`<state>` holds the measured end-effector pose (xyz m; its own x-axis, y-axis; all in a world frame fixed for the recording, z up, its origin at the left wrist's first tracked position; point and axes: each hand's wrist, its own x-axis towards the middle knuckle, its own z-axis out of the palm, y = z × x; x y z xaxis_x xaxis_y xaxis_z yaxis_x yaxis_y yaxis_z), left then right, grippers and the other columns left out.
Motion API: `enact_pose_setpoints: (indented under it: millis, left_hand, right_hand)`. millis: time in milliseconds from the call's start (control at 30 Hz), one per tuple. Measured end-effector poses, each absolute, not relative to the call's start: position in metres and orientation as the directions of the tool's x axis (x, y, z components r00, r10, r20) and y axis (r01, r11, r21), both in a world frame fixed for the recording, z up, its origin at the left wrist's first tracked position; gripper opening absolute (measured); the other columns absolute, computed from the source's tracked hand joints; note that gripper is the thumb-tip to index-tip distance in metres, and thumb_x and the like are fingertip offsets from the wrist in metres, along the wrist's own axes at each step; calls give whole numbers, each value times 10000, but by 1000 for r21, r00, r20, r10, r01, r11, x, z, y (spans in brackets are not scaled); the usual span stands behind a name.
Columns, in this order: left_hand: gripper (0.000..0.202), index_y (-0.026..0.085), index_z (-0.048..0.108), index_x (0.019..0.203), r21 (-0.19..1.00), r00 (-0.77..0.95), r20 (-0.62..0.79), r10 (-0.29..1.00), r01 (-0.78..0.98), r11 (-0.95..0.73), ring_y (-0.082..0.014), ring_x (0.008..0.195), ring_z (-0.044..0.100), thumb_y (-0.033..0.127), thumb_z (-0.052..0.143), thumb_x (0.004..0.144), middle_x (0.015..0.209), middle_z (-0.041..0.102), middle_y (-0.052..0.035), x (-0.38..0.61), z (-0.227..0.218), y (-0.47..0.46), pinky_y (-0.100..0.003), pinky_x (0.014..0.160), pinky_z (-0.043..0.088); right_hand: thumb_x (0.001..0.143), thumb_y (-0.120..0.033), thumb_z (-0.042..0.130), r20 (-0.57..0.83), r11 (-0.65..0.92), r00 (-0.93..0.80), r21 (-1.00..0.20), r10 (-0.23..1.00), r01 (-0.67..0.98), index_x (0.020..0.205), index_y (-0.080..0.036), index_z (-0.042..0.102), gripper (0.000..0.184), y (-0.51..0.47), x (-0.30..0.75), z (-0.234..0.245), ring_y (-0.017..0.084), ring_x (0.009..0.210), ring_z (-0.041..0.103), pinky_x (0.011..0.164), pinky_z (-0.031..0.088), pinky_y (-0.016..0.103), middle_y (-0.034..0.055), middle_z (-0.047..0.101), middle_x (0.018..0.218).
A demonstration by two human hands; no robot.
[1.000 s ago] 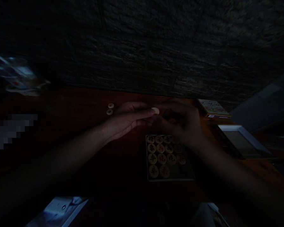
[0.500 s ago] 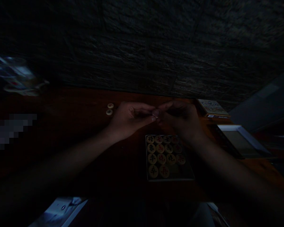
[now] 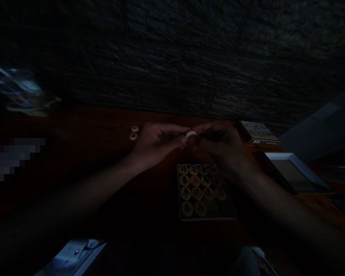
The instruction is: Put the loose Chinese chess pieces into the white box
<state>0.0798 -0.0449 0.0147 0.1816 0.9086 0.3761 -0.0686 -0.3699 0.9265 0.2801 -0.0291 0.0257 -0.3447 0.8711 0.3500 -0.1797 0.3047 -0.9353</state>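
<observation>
Between the fingertips of both hands is a pale round Chinese chess piece (image 3: 191,134), its edge turned toward me. My left hand (image 3: 161,143) pinches it from the left, and my right hand (image 3: 218,142) from the right. Below them on the table lies a shallow box tray (image 3: 222,211) with rows of Chinese chess pieces (image 3: 195,180) marked in red and black. Its front row holds two pieces at the left, with bare tray to their right. Two more chess pieces (image 3: 134,132) lie left of my left hand. The scene is very dark.
A small printed box (image 3: 258,132) stands by the wall at right, with an open lid or tray (image 3: 293,172) in front of it. A clear cup (image 3: 25,90) with a straw is at far left. The stone wall (image 3: 166,57) bounds the wooden table (image 3: 86,130).
The chess piece between the fingertips has been turned, so its pale edge now shows where the fingers mostly covered it before. Both hands stay almost in place.
</observation>
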Motion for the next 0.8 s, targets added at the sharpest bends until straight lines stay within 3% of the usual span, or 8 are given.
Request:
enact_pose_setpoints:
  millis: [200, 333, 500, 667, 800]
  left_hand:
    - [256, 160, 854, 1071, 932, 186, 361, 914, -48, -359, -197, 826, 801, 285, 870, 849, 974, 854, -95, 80, 14, -46, -303, 800, 632]
    - [217, 168, 852, 1038, 913, 192, 405, 894, -45, -405, -217, 896, 821, 251, 872, 838, 1004, 857, -89, 83, 14, -47, -322, 871, 643]
    - [162, 179, 849, 980, 894, 186, 433, 882, 39, -447, -215, 877, 824, 201, 869, 821, 965, 858, -70, 87, 15, -51, -292, 817, 647]
    - [193, 175, 851, 1025, 937, 164, 345, 924, -2, -349, -192, 820, 815, 324, 824, 905, 943, 856, -75, 87, 18, -52, -278, 767, 646]
    - [220, 161, 852, 1034, 966, 128, 251, 959, -102, -239, -204, 818, 821, 336, 830, 902, 945, 855, -85, 87, 22, -54, -305, 783, 669]
  right_hand:
    - [817, -390, 923, 312, 293, -328, -950, 892, -109, 934, -194, 824, 249, -30, 280, 26, 188, 771, 779, 745, 640, 334, 54, 840, 880]
    - [771, -377, 957, 333, 317, -307, -943, 892, -102, 913, -194, 832, 263, -29, 281, 23, 159, 715, 752, 716, 628, 302, 36, 827, 832]
    - [712, -443, 986, 324, 318, -273, -946, 906, -67, 813, -189, 814, 323, -31, 279, 25, 146, 612, 709, 604, 591, 273, 31, 804, 748]
    - [820, -479, 904, 285, 278, -283, -958, 916, -65, 836, -191, 835, 296, -34, 277, 29, 175, 687, 753, 682, 624, 305, 46, 809, 771]
    - [793, -399, 929, 261, 243, -270, -965, 927, -99, 940, -220, 857, 242, -33, 279, 25, 187, 753, 771, 758, 649, 345, 40, 838, 881]
